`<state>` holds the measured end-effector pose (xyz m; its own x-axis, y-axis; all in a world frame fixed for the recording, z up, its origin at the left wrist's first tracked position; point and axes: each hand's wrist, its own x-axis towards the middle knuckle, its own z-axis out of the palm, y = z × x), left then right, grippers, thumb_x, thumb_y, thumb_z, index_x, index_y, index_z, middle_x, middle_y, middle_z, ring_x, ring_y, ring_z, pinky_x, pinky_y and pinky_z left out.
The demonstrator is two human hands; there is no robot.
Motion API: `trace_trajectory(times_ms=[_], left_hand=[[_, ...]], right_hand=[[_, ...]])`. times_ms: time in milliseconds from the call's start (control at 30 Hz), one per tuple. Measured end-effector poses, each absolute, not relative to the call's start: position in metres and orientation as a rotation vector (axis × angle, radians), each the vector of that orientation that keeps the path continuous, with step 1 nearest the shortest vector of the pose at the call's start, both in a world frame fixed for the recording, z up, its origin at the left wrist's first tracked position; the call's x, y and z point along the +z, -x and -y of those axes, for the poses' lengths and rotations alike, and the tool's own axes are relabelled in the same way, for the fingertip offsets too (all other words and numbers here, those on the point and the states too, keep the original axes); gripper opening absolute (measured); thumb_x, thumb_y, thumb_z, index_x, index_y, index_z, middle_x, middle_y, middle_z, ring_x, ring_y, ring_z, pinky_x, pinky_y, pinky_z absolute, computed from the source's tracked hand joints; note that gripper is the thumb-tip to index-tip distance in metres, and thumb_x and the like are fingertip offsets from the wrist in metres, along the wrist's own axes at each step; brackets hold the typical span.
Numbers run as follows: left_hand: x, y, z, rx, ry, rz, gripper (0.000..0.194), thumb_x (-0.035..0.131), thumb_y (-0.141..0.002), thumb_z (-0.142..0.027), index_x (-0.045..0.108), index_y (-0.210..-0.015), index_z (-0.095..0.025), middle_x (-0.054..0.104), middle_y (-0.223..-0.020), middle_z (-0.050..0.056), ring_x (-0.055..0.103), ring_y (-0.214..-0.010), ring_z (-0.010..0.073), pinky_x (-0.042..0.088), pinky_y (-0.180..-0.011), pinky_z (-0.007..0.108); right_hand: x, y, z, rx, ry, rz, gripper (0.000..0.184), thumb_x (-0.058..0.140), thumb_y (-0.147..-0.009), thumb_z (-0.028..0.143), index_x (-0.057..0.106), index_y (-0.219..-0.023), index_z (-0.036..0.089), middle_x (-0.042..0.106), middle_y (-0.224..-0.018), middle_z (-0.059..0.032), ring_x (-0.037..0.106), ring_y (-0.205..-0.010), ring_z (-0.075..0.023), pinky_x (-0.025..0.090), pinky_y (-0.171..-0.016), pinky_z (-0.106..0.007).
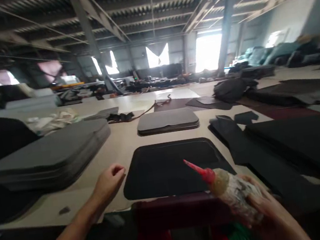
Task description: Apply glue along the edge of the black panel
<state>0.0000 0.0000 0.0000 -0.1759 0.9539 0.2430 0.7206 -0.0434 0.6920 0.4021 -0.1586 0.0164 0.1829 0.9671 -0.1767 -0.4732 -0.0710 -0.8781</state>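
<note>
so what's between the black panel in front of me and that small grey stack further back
In the head view only bare tabletop separates the black panel from the small grey stack; nothing lies in that strip.

Around the black pad (172, 167) the table (122, 144) is bare to its left and behind it, but black sheets (283, 139) crowd its right and a grey stack (52, 155) sits far left.

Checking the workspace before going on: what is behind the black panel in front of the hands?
Behind the black panel lies a small stack of grey pads on the table. What the stack covers cannot be seen.
</note>
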Motion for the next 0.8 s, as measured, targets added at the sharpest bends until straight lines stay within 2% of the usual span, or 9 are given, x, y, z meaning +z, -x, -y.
trace_trajectory(times_ms=[67, 233, 367, 533, 700, 800], left_hand=[[-0.004, 0.000, -0.003, 1.066, -1.809, -1.876, 0.020, 0.059, -0.080, -0.036, 0.068, -0.083, -0.019, 0.069, -0.076, 0.001, 0.063, -0.073, 0.0202, 0.046, -0.067, 0.029], [-0.018, -0.012, -0.019, 1.130, -1.842, -1.767, 0.022, 0.057, -0.083, -0.039, 0.067, -0.084, -0.020, 0.070, -0.077, 0.001, 0.064, -0.070, 0.0187, 0.046, -0.063, 0.027], [-0.029, -0.004, -0.024, 1.187, -1.828, -1.752, 0.020, 0.056, -0.085, -0.036, 0.067, -0.085, -0.019, 0.071, -0.081, 0.002, 0.065, -0.075, 0.0185, 0.049, -0.070, 0.028], [-0.036, 0.003, -0.028, 1.197, -1.860, -1.732, 0.022, 0.056, -0.088, -0.038, 0.066, -0.095, -0.019, 0.070, -0.086, 0.002, 0.064, -0.079, 0.0182, 0.051, -0.075, 0.030], [-0.030, -0.002, -0.026, 1.128, -2.027, -1.751, 0.023, 0.067, -0.085, -0.041, 0.066, -0.094, -0.020, 0.065, -0.099, 0.005, 0.059, -0.100, 0.0233, 0.049, -0.088, 0.036], [-0.029, -0.003, -0.025, 1.067, -2.135, -1.769, 0.031, 0.071, -0.084, -0.047, 0.064, -0.099, -0.020, 0.063, -0.105, 0.006, 0.053, -0.107, 0.0254, 0.045, -0.094, 0.039]], right_hand=[[0.021, -0.388, 0.145, 1.356, 1.076, 0.712, 0.056, 0.077, -0.074, 0.055, 0.054, -0.115, 0.026, 0.063, -0.086, -0.0040, 0.055, -0.063, -0.0169, 0.040, -0.049, -0.023], [0.020, -0.359, 0.116, 1.315, 1.176, 0.958, 0.053, 0.072, -0.078, 0.058, 0.054, -0.116, 0.025, 0.066, -0.090, -0.0043, 0.059, -0.068, -0.0199, 0.044, -0.052, -0.026], [0.021, -0.350, 0.093, 1.160, 1.334, 1.216, 0.058, 0.070, -0.078, 0.062, 0.056, -0.120, 0.025, 0.069, -0.096, -0.0053, 0.066, -0.079, -0.0242, 0.053, -0.065, -0.030], [0.028, -0.332, 0.066, 0.952, 1.412, 1.587, 0.051, 0.065, -0.081, 0.061, 0.059, -0.116, 0.025, 0.071, -0.097, -0.0035, 0.067, -0.081, -0.0232, 0.053, -0.069, -0.030], [0.030, -0.301, 0.053, 0.941, 1.360, 1.800, 0.042, 0.062, -0.084, 0.055, 0.059, -0.113, 0.025, 0.069, -0.096, -0.0008, 0.065, -0.081, -0.0208, 0.050, -0.071, -0.031], [0.030, -0.288, 0.050, 0.883, 1.293, 1.877, 0.037, 0.062, -0.085, 0.050, 0.060, -0.110, 0.024, 0.067, -0.097, -0.0015, 0.063, -0.083, -0.0206, 0.049, -0.074, -0.032]])
